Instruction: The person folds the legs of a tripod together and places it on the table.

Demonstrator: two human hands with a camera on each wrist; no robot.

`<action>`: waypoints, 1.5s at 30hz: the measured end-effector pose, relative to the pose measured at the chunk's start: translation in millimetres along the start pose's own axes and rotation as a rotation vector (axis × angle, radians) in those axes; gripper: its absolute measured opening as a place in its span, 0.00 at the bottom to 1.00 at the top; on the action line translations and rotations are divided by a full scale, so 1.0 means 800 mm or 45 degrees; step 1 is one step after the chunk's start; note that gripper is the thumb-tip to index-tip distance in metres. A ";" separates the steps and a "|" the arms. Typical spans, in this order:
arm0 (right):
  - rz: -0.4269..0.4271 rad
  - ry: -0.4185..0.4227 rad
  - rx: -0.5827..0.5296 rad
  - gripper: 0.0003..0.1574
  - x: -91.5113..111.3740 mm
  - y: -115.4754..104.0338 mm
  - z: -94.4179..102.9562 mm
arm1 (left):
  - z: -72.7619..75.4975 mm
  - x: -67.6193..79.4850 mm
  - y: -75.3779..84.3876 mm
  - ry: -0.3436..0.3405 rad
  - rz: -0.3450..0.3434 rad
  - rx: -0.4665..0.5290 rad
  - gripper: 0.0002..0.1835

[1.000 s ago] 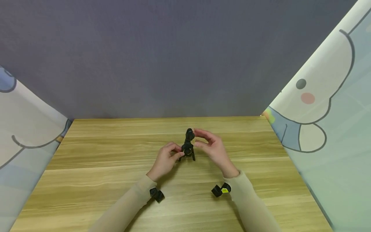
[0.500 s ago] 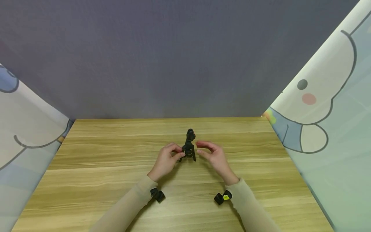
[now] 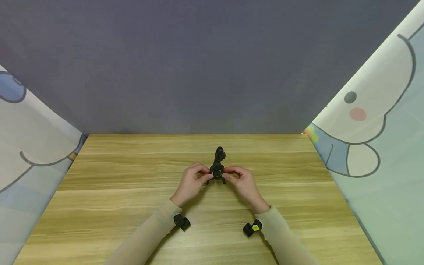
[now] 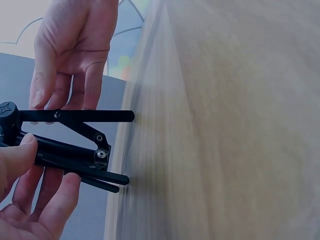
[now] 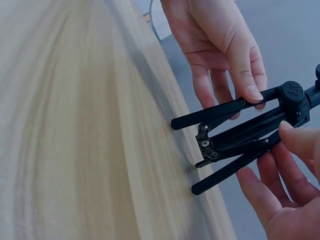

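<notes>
A small black tripod stands upright in the head view, its head at the top and its short legs spread below. My left hand pinches a leg on its left side between thumb and fingers. On the other side, my right hand pinches another leg the same way. The left wrist view shows the hinged braces between a straight leg and the centre column. In the right wrist view, the star-marked hub sits above the legs. Whether the feet touch the table cannot be told.
The wood-grain table spreads around both hands. A dark grey panel rises behind its far edge, and cartoon-printed sheets flank it. Each sleeve cuff carries a small black wrist device.
My right hand has come down from beside the tripod's head, away from it briefly, then in to grip a leg. My left hand keeps its hold on the left side.
</notes>
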State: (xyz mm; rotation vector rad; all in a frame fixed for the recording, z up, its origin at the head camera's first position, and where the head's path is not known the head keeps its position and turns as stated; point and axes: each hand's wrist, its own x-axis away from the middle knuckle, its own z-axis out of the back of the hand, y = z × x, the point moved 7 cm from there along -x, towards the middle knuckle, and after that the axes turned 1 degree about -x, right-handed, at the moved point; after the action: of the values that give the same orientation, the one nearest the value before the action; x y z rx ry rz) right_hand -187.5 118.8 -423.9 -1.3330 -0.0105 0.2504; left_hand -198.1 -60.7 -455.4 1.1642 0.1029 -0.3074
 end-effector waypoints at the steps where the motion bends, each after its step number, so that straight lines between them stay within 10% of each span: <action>1: 0.001 0.010 0.020 0.09 0.001 -0.002 0.000 | 0.000 0.000 0.000 0.000 0.000 -0.001 0.04; 45: -0.063 0.002 -0.165 0.09 -0.003 0.028 -0.002 | 0.005 -0.004 -0.004 -0.005 -0.017 0.038 0.01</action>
State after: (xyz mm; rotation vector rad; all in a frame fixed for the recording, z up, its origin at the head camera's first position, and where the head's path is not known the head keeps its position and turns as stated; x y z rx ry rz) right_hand -193.7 121.2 -445.2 -1.4602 -0.0593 0.2101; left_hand -202.1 -64.5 -455.9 1.1930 0.1030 -0.3238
